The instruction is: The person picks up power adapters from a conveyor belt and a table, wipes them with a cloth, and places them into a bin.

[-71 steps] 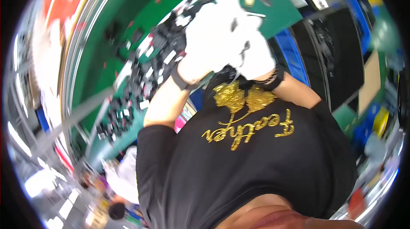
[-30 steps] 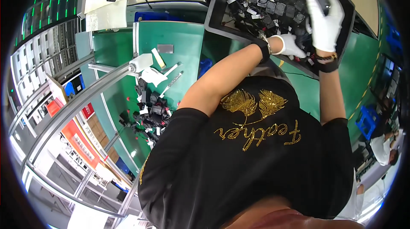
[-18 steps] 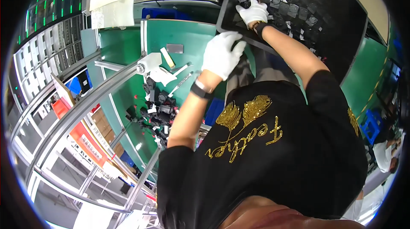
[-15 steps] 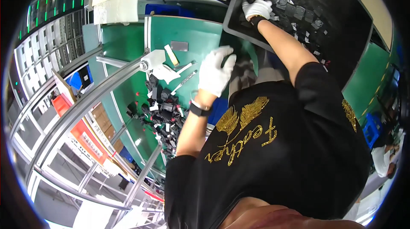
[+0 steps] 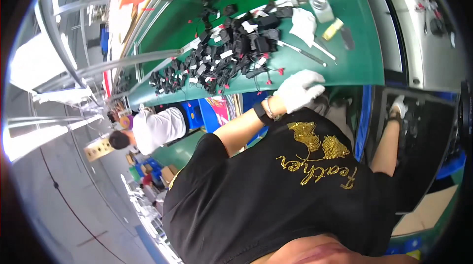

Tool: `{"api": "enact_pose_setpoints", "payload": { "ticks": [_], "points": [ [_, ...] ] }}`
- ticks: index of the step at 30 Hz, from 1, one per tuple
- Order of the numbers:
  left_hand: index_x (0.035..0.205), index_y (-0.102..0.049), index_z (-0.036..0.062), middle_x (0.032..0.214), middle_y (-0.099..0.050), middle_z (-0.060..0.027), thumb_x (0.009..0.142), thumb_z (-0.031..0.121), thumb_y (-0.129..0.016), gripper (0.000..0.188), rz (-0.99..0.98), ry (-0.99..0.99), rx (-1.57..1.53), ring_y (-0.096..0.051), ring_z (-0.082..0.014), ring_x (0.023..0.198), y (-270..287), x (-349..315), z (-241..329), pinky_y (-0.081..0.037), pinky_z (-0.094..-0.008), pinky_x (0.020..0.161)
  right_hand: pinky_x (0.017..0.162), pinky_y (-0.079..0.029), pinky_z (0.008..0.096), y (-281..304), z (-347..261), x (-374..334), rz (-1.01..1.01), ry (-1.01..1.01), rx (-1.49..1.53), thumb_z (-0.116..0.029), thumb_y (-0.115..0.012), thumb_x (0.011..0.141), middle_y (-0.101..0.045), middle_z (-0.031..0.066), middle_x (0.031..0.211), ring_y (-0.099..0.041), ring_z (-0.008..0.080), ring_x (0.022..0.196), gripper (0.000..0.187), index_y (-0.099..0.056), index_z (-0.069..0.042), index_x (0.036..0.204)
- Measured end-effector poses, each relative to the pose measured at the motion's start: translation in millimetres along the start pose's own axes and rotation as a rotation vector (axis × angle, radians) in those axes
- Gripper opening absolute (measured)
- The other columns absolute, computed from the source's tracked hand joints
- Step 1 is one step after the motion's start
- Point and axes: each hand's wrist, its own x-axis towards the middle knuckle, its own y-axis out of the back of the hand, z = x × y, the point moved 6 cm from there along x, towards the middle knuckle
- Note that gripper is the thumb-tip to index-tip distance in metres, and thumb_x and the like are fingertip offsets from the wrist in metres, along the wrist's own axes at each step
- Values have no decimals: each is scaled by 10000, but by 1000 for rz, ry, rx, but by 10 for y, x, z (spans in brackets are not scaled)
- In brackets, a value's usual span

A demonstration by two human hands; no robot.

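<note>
A heap of small black plastic parts [image 5: 212, 62], its white tags [image 5: 226, 54] too small to read, lies on the left of your long green tabletop [image 5: 362, 62], and your white-gloved left hand [image 5: 298, 91] hovers by its near edge, fingers parted, seemingly empty. On your side of the tabletop, gold lettering [image 5: 321, 173] crosses your black cloth shirt [image 5: 256, 200]. Off its near right corner, your white-gloved right hand [image 5: 400, 106] is inside the black rectangular bin [image 5: 427, 165], apparently picking; I cannot tell whether it grips anything, and lifting would call for a secure hold.
</note>
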Motion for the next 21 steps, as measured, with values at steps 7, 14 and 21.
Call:
{"api": "enact_pose_setpoints", "payload": {
  "ticks": [7, 14, 21],
  "points": [
    [1121, -650, 20, 1020, -672, -92, 884, 209, -634, 303, 563, 343, 38, -635, -160, 890, 2200, -334, -1459, -505, -286, 800, 934, -463, 333, 1643, -1411, -1354, 14, 110, 604, -294, -604, 922, -610, 149, 1231, -591, 235, 1087, 490, -544, 33, 1282],
    [1138, -643, 35, 1161, -637, -186, 835, 414, -571, 491, 689, 527, 508, -600, -364, 1066, 4017, 412, -3248, -464, -392, 943, 824, -519, 266, 1670, -3623, -3590, -446, 587, 784, -144, -538, 950, -608, 133, 1168, -610, 148, 955, 391, -515, 57, 1284],
    [1210, -620, 72, 1203, -629, -168, 834, 540, -558, 604, 257, 257, 1195, -590, -343, 1120, 3586, 1741, -3976, -463, -400, 947, 826, -507, 284, 8, -5422, -5061, -843, 1138, 451, -133, -663, 862, -598, 93, 1232, -621, 157, 967, 527, -475, -60, 1349]
  ]
}}
